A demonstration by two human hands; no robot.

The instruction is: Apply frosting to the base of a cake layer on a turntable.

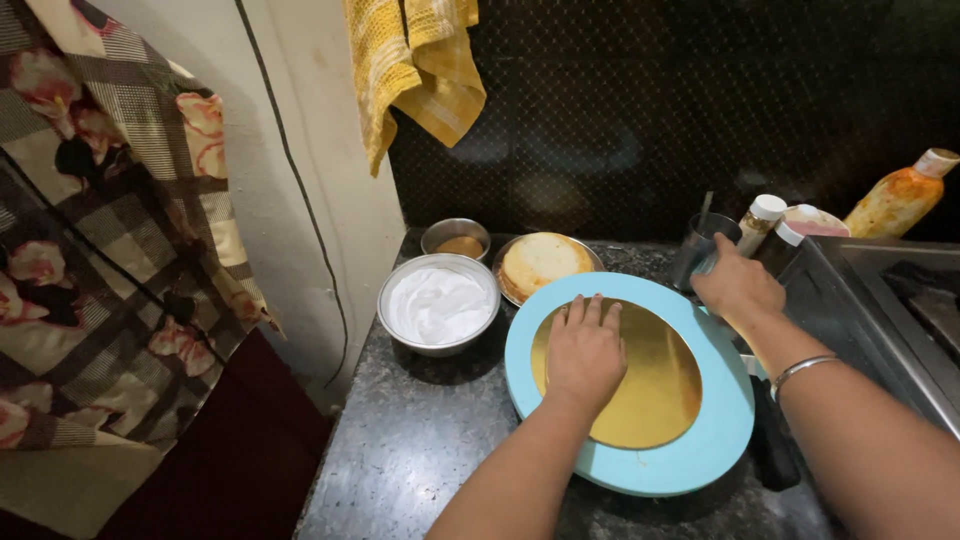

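Resting flat on the gold board [640, 375], the left hand [585, 350] lies palm down with its fingers [590, 310] straight, close together and pointing away from the person, holding nothing. The board is round and sits on a pale blue turntable [720, 430], a little off its middle, toward the near side. The turntable stands on a dark speckled worktop [420, 450]. Just beside its right edge a dark handle [772, 440] lies on the worktop, partly hidden under the right forearm, so its kind is hard to tell.

Left of the turntable stands a steel bowl [392, 300] filled with white cream [440, 303]. Behind it is a smaller steel bowl [455, 240] with something brown inside. Next to that, touching the far rim of the turntable, a plate [510, 290] carries a pale round sponge [542, 260].

The right hand [738, 285], a bangle [800, 370] on its wrist, reaches across the turntable's far right edge to a steel cup [700, 250]. Its fingers appear wrapped around the cup's lower part, though the back of the hand hides them. A thin handle stands up out of the cup. Beyond it stand a white-capped jar [760, 222], a pinkish lid [815, 222] and an orange bottle [900, 200] leaning against the dark wall. A steel tray [870, 300] runs along the right. A yellow cloth [415, 65] hangs above the bowls.
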